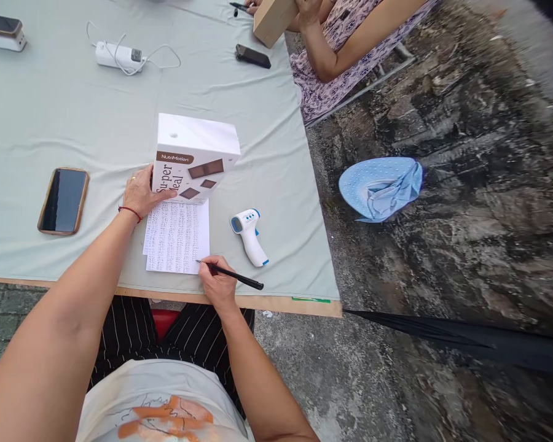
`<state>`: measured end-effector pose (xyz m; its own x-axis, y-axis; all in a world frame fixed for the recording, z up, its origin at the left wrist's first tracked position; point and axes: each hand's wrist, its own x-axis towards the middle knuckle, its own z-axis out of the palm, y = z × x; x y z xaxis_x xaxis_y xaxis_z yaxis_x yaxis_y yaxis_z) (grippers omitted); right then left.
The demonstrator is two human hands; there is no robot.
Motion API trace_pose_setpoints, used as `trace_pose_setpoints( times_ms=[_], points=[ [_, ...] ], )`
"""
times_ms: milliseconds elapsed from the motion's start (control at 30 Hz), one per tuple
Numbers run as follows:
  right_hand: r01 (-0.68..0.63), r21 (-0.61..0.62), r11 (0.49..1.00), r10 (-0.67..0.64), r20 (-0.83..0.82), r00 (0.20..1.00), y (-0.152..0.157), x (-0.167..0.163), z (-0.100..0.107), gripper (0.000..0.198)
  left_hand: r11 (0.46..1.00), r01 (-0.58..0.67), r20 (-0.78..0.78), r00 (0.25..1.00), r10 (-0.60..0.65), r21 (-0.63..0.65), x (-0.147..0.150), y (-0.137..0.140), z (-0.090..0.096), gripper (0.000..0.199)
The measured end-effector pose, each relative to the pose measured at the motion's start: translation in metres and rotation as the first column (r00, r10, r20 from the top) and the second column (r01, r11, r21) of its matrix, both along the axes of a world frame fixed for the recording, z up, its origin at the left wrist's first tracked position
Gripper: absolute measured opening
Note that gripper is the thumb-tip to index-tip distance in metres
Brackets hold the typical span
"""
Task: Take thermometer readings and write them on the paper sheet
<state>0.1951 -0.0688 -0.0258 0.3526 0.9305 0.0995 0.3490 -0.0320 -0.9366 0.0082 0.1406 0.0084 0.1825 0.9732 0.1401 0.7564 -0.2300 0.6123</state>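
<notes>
1 NutriMotion box, on worktop, sheets' far end; contents hidden; L. hand fingers gripping left side. 1 blk. pen, grasped in R. hand fingers; tip left, sheets' near rt. corner; long axis approx. crosswise. Near edge just beside R. hand; IR thermometer to rt.

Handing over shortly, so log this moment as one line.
left hand: holds white box; right hand: holds black pen, tip at near right corner of sheets; thermometer: right of sheets; phone: left of sheets
</notes>
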Motion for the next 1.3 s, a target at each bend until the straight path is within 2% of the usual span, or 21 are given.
trace_pose_setpoints(
  times_ms=[533,767,933,1000,1100,1200,1300],
  points=[
    [0.034,0.032,0.999,-0.035,0.035,0.999,0.000,0.000,0.001,0.009,1.000,0.004,-0.006,1.000,-0.004,0.002,0.000,-0.001,0.002,0.066],
    [-0.001,0.054,0.999,-0.003,0.080,0.997,0.000,0.001,-0.002,0.008,1.000,0.010,-0.007,1.000,-0.010,0.003,0.000,-0.001,0.001,0.068],
    [0.069,0.108,0.992,-0.079,0.092,0.993,-0.004,0.002,0.002,0.010,1.000,0.022,-0.014,1.000,-0.022,0.014,0.000,-0.002,0.002,0.068],
    [0.060,0.138,0.989,-0.081,0.152,0.985,-0.003,0.005,0.005,0.015,0.999,0.028,-0.014,1.000,-0.027,0.015,0.000,-0.003,0.002,0.066],
    [-0.002,0.145,0.989,-0.049,0.344,0.938,0.007,0.011,0.007,0.022,0.999,0.020,0.020,1.000,-0.020,0.026,-0.001,-0.003,0.003,0.059],
    [0.009,0.091,0.996,-0.056,0.531,0.846,0.027,0.015,0.005,0.031,0.999,-0.018,0.060,0.998,0.016,0.039,-0.001,-0.004,0.004,0.054],
    [0.033,-0.004,0.999,-0.023,0.637,0.771,0.053,0.013,0.002,0.034,0.998,-0.041,0.052,0.998,0.039,0.040,-0.002,-0.005,0.004,0.053]
  ],
)
